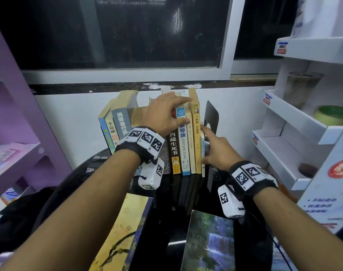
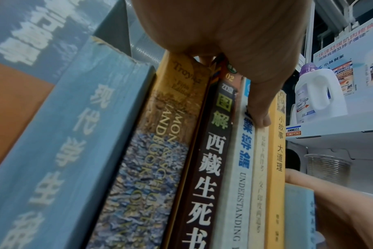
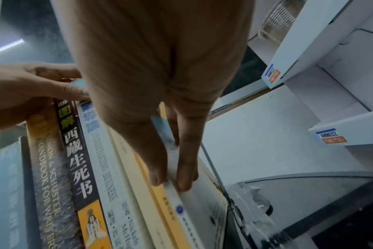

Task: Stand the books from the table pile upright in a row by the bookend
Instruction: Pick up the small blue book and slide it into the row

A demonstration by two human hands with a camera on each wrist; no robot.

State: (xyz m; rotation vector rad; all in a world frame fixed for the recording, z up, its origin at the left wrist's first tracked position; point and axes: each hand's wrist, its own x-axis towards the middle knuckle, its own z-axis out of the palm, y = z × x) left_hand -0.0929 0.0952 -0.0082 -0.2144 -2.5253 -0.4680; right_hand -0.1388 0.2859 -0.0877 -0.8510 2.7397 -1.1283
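Note:
Several books stand upright in a row at the back of the black table, ending by a black bookend on the right. My left hand reaches over the tops of the middle books, with its thumb pressed on the white-and-blue spine. My right hand pinches a thin pale-blue book, which stands between the yellow book and the bookend. In the right wrist view my thumb and fingers clasp the thin book's spine. Two books, one yellow and one with a waterfall cover, lie flat at the front.
At the row's left end several thicker books lean to the right. A purple shelf unit stands on the left and a white display rack on the right. Behind the row are a white wall and a window sill.

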